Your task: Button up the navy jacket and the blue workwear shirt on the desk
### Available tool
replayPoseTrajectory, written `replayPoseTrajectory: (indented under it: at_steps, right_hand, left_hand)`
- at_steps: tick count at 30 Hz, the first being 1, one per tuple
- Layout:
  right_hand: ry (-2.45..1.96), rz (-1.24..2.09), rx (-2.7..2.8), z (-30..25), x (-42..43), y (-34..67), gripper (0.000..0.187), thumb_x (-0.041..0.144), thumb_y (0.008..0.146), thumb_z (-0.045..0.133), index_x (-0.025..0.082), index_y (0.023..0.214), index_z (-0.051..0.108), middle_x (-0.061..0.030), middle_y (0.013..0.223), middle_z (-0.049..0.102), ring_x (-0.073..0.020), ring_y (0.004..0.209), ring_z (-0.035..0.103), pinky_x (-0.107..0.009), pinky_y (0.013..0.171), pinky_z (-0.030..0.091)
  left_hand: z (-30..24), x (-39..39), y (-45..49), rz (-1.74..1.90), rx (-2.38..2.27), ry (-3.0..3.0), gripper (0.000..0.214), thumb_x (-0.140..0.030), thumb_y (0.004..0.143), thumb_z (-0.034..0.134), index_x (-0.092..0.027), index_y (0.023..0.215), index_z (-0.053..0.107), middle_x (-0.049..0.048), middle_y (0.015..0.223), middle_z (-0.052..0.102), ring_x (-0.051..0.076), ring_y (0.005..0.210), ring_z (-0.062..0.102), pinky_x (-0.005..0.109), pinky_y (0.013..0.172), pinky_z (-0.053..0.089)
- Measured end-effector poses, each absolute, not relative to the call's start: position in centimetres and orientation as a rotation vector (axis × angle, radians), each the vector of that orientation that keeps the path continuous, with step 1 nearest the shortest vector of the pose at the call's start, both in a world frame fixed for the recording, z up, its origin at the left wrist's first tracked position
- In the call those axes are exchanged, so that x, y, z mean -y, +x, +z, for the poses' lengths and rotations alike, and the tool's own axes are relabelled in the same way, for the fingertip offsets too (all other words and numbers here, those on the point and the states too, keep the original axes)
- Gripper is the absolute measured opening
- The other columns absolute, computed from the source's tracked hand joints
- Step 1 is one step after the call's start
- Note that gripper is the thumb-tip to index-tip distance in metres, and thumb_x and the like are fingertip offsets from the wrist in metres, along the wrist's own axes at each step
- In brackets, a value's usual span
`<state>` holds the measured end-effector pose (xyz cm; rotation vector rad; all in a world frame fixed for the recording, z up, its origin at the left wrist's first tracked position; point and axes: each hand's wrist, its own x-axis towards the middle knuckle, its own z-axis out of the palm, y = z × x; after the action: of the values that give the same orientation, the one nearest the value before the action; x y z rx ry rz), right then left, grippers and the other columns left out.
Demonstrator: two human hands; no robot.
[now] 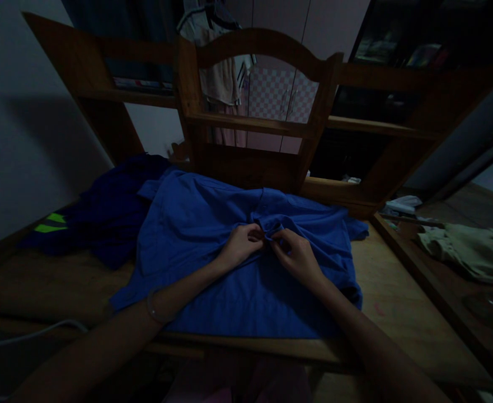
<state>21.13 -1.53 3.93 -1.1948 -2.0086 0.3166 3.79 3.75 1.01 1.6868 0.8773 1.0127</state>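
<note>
A blue button-up shirt [196,224] lies spread sideways over the wooden tabletop, wrinkled around its middle. My left hand [243,245] pinches the cloth at the front opening, its fingertips close to those of the other hand. Just to its right, my right hand [295,254] grips a raised fold of the same opening between thumb and fingers. Whether a button sits between the fingertips is too dark and small to make out. A pale bangle [154,307] circles my left wrist.
A dark blue garment [107,207] with a yellow-green strip is heaped at the left. Behind the shirt rises a wooden shelf frame [250,126]. Folded pale clothing [473,249] lies on the right, beyond a wooden ledge. A white cable [32,334] runs at the lower left.
</note>
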Motion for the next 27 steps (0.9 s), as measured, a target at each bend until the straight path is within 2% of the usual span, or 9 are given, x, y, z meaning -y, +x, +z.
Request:
replayPoseTrajectory:
  at_steps: [10, 27]
  right_hand:
    - [-1.214, 0.381, 1.936, 4.37, 1.91, 20.76, 0.015, 0.021, 0.087, 0.05, 0.021, 0.097, 0.06, -0.0023, 0.09, 0.062, -0.0125, 0.068, 0.057, -0.023, 0.062, 0.043]
    - [-1.271, 0.377, 1.892, 4.49, 1.72, 21.0, 0.017, 0.024, 0.089, 0.046, 0.019, 0.09, 0.062, -0.0024, 0.08, 0.064, -0.0142, 0.067, 0.059, -0.024, 0.063, 0.043]
  left_hand:
    - [1.31, -3.94, 3.65, 1.039, -0.874, 1.737, 0.016, -0.013, 0.066, 0.06, -0.012, 0.081, 0.062, 0.0037, 0.077, 0.068, 0.015, 0.073, 0.065, 0.025, 0.071, 0.051]
    - [1.38, -3.65, 3.77, 1.014, -0.905, 1.76, 0.018, -0.012, 0.067, 0.059, -0.013, 0.084, 0.062, 0.0041, 0.08, 0.069, 0.015, 0.073, 0.066, 0.022, 0.068, 0.051]
